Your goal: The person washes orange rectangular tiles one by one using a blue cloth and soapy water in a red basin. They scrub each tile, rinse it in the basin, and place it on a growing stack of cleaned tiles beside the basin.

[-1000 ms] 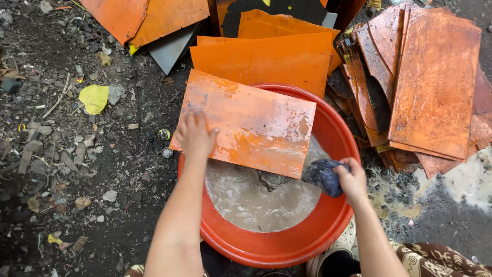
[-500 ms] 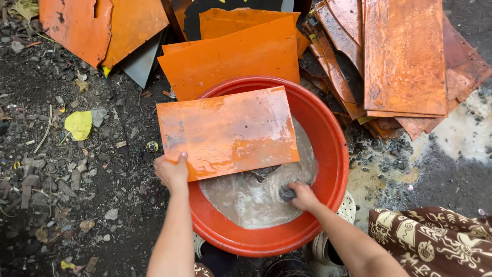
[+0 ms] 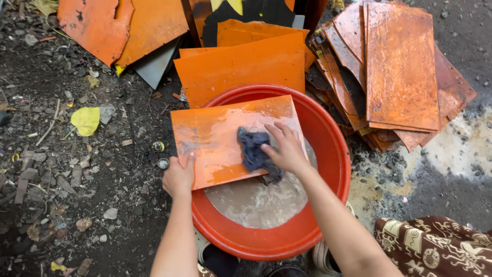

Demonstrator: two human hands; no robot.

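Head view, looking down: a red basin of murky water sits at centre frame. Across its rim leans a wet orange panel, pinched at the lower left corner by the left hand. The right hand, fingers spread, presses a dark cloth onto it. The slick panel could slip into the water. Stacked orange sheets crowd the upper right; a yellow leaf lies at left.

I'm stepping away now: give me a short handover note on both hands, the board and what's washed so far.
Left hand grips the lower left corner of the wet orange rectangular board, propped over the round red plastic basin of murky water. Right hand presses a dark blue rag on the board's face. Rusty orange boards stacked right of the basin. Board wet, partly wiped; wiping remains.
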